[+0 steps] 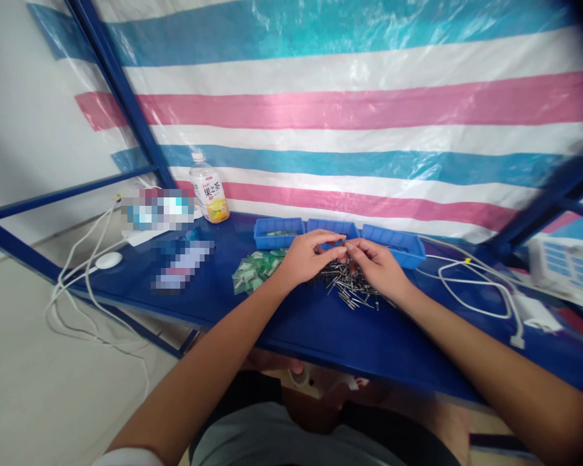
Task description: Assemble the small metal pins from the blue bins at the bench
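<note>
My left hand (309,256) and my right hand (376,265) meet fingertip to fingertip just above a pile of small dark metal pins (346,285) on the blue table (320,323). Both hands are pinched closed; something tiny sits between the fingertips, too small to name. A heap of small green pieces (255,268) lies left of my left hand. Three blue trays stand in a row behind the hands: left (278,233), middle (332,228), right (399,244).
A drink bottle (208,194) stands at the back left beside blurred items. White cables (85,272) and a white puck hang off the table's left end. More white cable with a plug (486,291) lies to the right. A striped tarp covers the back.
</note>
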`<state>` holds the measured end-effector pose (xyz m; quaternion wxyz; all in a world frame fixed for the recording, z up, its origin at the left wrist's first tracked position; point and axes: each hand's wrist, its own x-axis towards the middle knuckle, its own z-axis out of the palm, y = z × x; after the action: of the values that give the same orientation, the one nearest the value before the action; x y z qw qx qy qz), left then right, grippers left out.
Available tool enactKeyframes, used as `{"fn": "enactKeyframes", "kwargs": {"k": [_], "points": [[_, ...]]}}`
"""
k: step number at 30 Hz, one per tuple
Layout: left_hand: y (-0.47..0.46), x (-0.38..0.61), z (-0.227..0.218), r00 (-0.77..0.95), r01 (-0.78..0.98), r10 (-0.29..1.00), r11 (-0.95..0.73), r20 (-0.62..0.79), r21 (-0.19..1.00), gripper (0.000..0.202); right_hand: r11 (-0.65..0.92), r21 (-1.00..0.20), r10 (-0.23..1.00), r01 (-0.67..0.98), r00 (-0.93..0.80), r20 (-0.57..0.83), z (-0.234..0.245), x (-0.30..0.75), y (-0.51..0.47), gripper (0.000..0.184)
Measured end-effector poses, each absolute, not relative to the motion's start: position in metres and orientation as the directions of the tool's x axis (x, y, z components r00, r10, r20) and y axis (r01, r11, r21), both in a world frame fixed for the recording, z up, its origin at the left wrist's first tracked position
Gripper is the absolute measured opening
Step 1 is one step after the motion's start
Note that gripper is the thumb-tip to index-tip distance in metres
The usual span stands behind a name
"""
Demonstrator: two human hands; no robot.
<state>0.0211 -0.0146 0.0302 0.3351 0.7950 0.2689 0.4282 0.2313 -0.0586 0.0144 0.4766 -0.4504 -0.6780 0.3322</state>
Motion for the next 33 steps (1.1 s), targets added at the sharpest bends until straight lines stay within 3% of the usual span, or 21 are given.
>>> {"fn": "enactKeyframes", "kwargs": {"k": [6, 15, 20, 25, 28, 33], "points": [[-0.013, 0.018, 0.031, 0.502, 0.076, 0.708, -0.608, 0.497, 0.79, 0.019, 0.412, -0.871, 0.908, 0.267, -0.195, 0.37, 0.014, 0.229, -0.061, 0.04], [-0.014, 0.016, 0.037, 0.508, 0.107, 0.613, -0.742, 0.605, 0.662, 0.014, 0.41, -0.86, 0.91, 0.303, -0.204, 0.362, 0.012, 0.232, -0.06, 0.036], [-0.011, 0.017, 0.033, 0.444, 0.203, 0.68, -0.71, 0.583, 0.674, 0.027, 0.333, -0.909, 0.939, 0.251, -0.173, 0.297, 0.013, 0.233, -0.057, 0.041], [-0.005, 0.015, 0.021, 0.555, 0.44, 0.646, -0.762, 0.524, 0.475, 0.021, 0.262, -0.949, 0.965, 0.173, -0.055, 0.257, 0.012, 0.239, -0.044, 0.043], [-0.003, 0.014, 0.013, 0.633, 0.503, 0.627, -0.779, 0.453, 0.375, 0.028, 0.232, -0.958, 0.971, 0.168, 0.017, 0.239, 0.009, 0.244, -0.034, 0.046], [0.001, 0.013, 0.009, 0.677, 0.518, 0.639, -0.766, 0.364, 0.381, 0.029, 0.199, -0.951, 0.972, 0.237, 0.076, 0.222, 0.007, 0.248, -0.031, 0.052]]}}
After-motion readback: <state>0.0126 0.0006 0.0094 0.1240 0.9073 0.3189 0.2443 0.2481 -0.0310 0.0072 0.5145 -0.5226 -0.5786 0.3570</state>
